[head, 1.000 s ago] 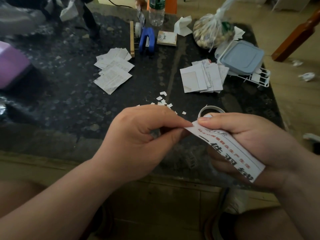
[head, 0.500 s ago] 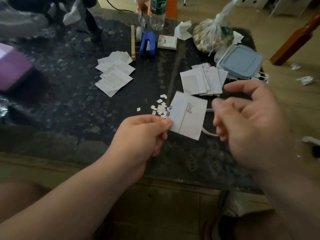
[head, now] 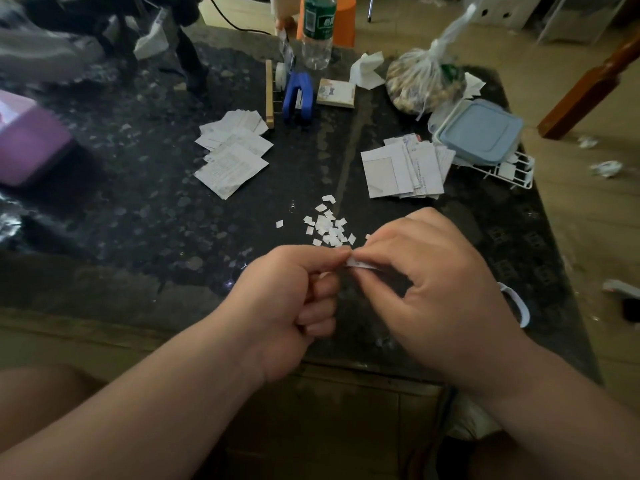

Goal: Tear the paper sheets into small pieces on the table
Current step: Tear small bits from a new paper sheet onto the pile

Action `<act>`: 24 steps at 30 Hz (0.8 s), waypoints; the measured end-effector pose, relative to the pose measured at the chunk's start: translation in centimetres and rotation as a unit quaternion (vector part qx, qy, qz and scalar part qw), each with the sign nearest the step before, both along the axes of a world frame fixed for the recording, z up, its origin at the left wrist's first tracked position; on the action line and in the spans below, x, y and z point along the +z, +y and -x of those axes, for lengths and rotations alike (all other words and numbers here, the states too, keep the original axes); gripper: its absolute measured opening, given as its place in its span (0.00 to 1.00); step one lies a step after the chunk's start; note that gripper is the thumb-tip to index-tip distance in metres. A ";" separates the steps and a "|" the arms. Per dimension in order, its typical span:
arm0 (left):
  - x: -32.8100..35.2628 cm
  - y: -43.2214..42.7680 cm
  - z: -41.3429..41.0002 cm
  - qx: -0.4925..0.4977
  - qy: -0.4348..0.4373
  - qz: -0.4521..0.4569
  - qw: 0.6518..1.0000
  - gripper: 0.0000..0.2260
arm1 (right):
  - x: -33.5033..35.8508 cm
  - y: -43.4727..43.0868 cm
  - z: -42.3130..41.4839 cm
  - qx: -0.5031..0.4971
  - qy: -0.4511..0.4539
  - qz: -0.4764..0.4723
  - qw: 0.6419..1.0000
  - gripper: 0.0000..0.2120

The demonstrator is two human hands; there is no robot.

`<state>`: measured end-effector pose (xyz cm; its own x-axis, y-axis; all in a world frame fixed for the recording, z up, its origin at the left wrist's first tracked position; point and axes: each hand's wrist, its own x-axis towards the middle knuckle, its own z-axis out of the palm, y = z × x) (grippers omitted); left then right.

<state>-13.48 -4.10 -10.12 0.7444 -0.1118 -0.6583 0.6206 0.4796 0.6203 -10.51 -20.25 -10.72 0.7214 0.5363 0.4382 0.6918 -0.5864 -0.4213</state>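
My left hand and my right hand meet over the near part of the dark stone table. Between their fingertips they pinch a white paper sheet, seen almost edge-on, most of it hidden by my right fingers. Just beyond my hands lies a small heap of torn white pieces. Two stacks of whole sheets lie farther back: one at the middle left, one at the middle right.
At the back stand a blue stapler, a plastic bottle, a small box and a tied bag. A blue lidded container sits on a white rack at right. A purple box sits at left.
Half a second ago my left hand held the sheet up flat while my right hand hovered apart. Now my right hand has come in and both pinch the sheet together.
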 end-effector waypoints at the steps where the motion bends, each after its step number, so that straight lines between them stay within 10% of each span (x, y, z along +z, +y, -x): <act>1: 0.0 0.1 -0.1 0.003 0.001 0.000 1.000 0.20 | 0.0 0.0 -0.1 0.005 -0.001 -0.005 1.000 0.03; 13: 0.5 0.8 -0.1 -0.047 -0.022 -0.042 0.998 0.20 | 0.4 -0.4 -0.3 0.001 0.063 -0.025 0.998 0.03; 24: 0.6 1.0 -0.3 -0.084 -0.044 -0.099 0.991 0.16 | 1.9 -1.2 -0.7 -0.142 0.380 -0.153 0.901 0.06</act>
